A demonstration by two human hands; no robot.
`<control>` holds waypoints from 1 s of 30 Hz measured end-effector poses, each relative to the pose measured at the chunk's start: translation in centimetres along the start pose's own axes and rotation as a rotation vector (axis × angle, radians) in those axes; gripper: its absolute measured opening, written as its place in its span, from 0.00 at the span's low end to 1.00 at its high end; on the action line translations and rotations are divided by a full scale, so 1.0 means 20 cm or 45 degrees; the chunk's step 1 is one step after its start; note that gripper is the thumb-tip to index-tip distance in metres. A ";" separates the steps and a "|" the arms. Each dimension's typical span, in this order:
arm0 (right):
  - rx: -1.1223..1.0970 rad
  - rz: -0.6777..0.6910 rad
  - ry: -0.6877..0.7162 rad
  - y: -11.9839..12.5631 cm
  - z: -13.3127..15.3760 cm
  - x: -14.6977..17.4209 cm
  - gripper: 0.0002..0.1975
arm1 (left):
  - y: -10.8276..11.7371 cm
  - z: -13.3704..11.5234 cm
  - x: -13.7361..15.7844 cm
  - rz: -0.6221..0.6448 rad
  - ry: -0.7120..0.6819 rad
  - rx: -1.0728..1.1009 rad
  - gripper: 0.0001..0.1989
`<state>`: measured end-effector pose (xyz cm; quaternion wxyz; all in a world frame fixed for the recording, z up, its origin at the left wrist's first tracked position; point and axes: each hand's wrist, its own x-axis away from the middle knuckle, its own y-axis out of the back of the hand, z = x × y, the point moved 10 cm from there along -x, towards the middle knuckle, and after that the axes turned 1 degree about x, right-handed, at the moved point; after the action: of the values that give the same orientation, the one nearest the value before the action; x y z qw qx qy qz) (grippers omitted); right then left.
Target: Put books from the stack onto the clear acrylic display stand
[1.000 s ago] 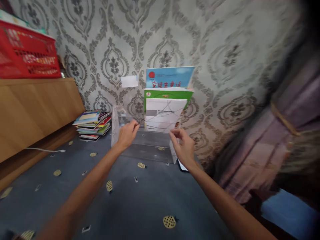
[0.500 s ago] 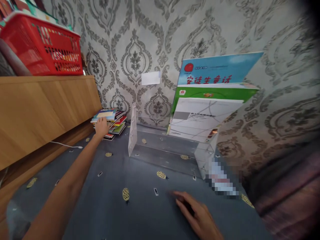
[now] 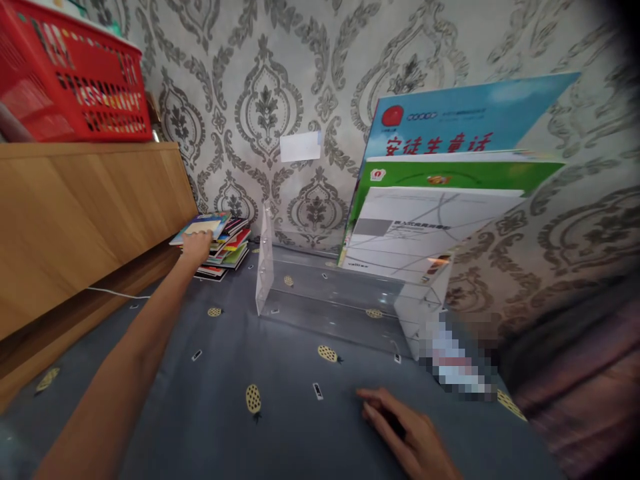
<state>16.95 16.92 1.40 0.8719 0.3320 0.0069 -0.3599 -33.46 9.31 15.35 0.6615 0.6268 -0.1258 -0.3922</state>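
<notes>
The left hand [image 3: 197, 247] lay with its fingers over the top book [image 3: 220, 220] of the pile [image 3: 231, 252], by the far left edge of the blue cloth [image 3: 215, 400], beside the wooden cabinet [image 3: 100, 193]. Its thumb was hidden, so I could not tell whether it pinched the cover. The right hand [image 3: 407, 430] held nothing: the fingers were loosely curled, slightly apart from the thumb, before the front edge of the clear rack [image 3: 265, 267]. In this rack, toward its right end, stood a blue book [image 3: 435, 123], a green book [image 3: 505, 175] and a white booklet [image 3: 425, 230].

The step in hand was, I judged, taking hold of the top book; this called for a firm hold at its edge, because the pile was uneven and could slide.

One second earlier, both hands were at the rack; now the left was on the pile and the right was lower, away from the rack. The standing books had remained in place.
</notes>
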 end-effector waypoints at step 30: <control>0.058 0.083 0.073 -0.01 0.11 0.01 0.17 | -0.06 -0.29 1.19 0.376 -0.254 -0.062 0.18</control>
<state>16.39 15.39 2.96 0.8748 0.3621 0.0130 -0.3217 -14.27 -2.44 5.47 0.7111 0.5432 -0.2719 -0.3540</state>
